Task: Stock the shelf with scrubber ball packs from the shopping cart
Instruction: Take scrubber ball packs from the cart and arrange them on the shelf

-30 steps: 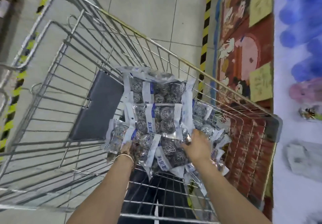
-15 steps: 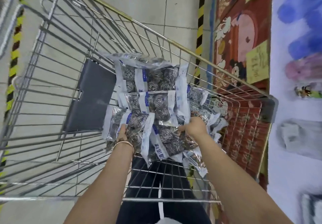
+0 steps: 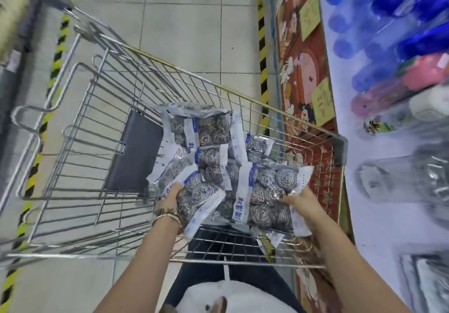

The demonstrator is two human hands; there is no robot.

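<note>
Wire shopping cart (image 3: 218,86) stands in the aisle, with its right side close against the shelf (image 3: 379,227).

Person leans over the near end with both arms inside the basket.
- Left hand (image 3: 170,198): fingers curled round the near-left edge of one scrubber ball pack (image 3: 196,196). A thin bracelet (image 3: 167,217) is on that wrist.
- Right hand (image 3: 303,203): fingers and thumb pinch the right edge of a second pack (image 3: 269,196), held flat at the near-right corner of the basket. Steel coils show through the clear film, and a white strip with blue print runs down its left side.

Remaining packs (image 3: 211,130) lie heaped in the middle and right of the basket, overlapping each other, just beyond both hands. A grey flap (image 3: 136,152) lies flat on the cart floor to their left.

Shelf side is blurred. Blue bottles (image 3: 401,20) sit at the far right, with something pink (image 3: 427,72) just nearer. Tiled floor (image 3: 182,33) has yellow-and-black tape (image 3: 261,45) running along the shelf base.
</note>
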